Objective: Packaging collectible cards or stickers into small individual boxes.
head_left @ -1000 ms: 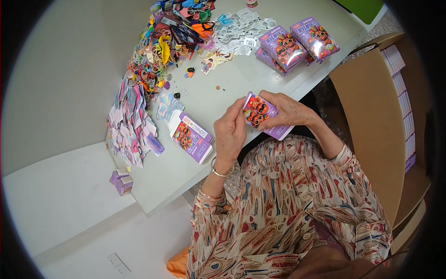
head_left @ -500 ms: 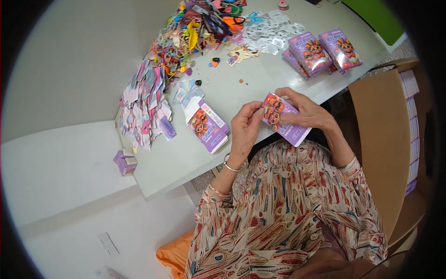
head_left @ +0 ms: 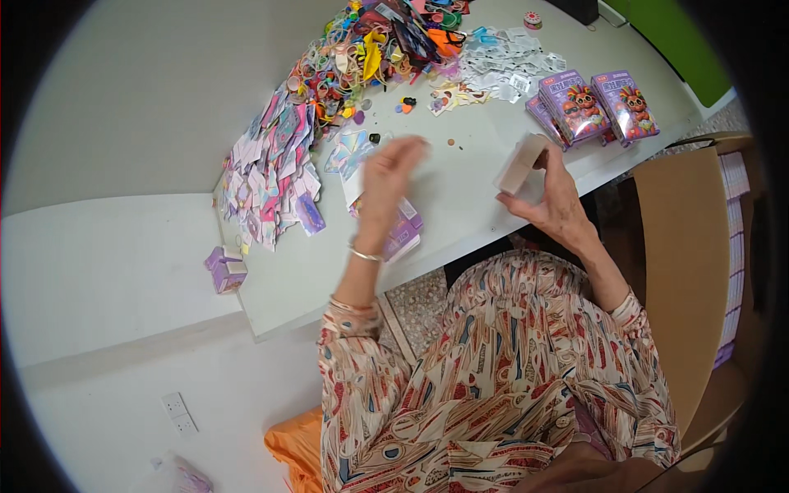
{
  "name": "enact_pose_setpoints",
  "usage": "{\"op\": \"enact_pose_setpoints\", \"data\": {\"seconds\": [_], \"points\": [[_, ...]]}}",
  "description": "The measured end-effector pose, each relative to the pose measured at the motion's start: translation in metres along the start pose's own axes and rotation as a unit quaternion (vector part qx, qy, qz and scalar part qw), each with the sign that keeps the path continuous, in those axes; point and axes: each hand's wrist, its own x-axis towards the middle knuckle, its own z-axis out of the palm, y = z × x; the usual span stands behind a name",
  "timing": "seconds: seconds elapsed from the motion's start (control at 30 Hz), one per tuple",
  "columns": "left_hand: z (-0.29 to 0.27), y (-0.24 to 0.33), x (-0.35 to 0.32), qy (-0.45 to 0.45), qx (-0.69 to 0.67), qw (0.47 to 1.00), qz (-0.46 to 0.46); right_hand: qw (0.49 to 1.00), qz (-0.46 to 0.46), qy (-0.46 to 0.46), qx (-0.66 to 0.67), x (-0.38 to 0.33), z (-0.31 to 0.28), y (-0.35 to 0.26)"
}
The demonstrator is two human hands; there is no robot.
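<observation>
My right hand (head_left: 552,197) grips a small cardboard box (head_left: 516,171), thumb on one side and fingers on the other. A pale face of that box is turned up, and its printed front is out of sight. My left hand (head_left: 390,177) is smeared by motion above the table, and its fingers do not show clearly. Beneath it lies a purple printed box (head_left: 404,232), partly covered by my hand and wrist. Shiny iridescent pieces (head_left: 349,150) rest just beyond that box, beside a tiny black piece (head_left: 375,138).
A heap of pink and purple cards (head_left: 275,177) adjoins a pile of colourful trinkets (head_left: 349,66). White packets (head_left: 505,66) spread toward the back. Purple boxes (head_left: 575,107) are stacked at right. Beside the table stands a large carton (head_left: 678,238) with boxes inside. Folded purple cartons (head_left: 226,269) sit at far left.
My left hand has left the held box and moved left over the box on the table. My right hand has tipped its box, so the printed front no longer shows. The whole view has shifted slightly.
</observation>
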Motion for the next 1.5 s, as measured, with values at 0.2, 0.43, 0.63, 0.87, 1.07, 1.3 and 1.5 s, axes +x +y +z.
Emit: {"op": "enact_pose_setpoints", "data": {"seconds": [0.2, 0.43, 0.63, 0.87, 1.07, 1.3, 1.5], "points": [[-0.128, -0.079, 0.052, 0.027, 0.379, 0.924, 0.035, 0.987, -0.056, -0.043, -0.144, 0.003, 0.006, 0.003], [-0.139, -0.111, 0.075, -0.025, 0.432, 0.899, 0.068, 0.981, -0.039, -0.073, -0.175, 0.008, 0.006, 0.002], [-0.143, -0.125, 0.078, 0.054, 0.412, 0.909, 0.047, 0.982, -0.044, -0.065, -0.173, 0.008, 0.007, 0.004], [-0.149, -0.126, 0.079, 0.105, 0.348, 0.925, 0.111, 0.982, -0.061, -0.051, -0.172, 0.006, 0.006, 0.008], [-0.151, -0.126, 0.113, -0.017, 0.484, 0.863, 0.144, 0.981, -0.047, -0.057, -0.179, 0.004, 0.005, 0.001], [-0.147, -0.121, 0.117, 0.044, 0.421, 0.906, 0.027, 0.981, -0.071, -0.040, -0.175, 0.003, 0.008, 0.009], [-0.146, -0.126, 0.111, 0.137, 0.469, 0.870, -0.060, 0.982, -0.079, -0.034, -0.166, 0.005, 0.009, 0.008]]}}
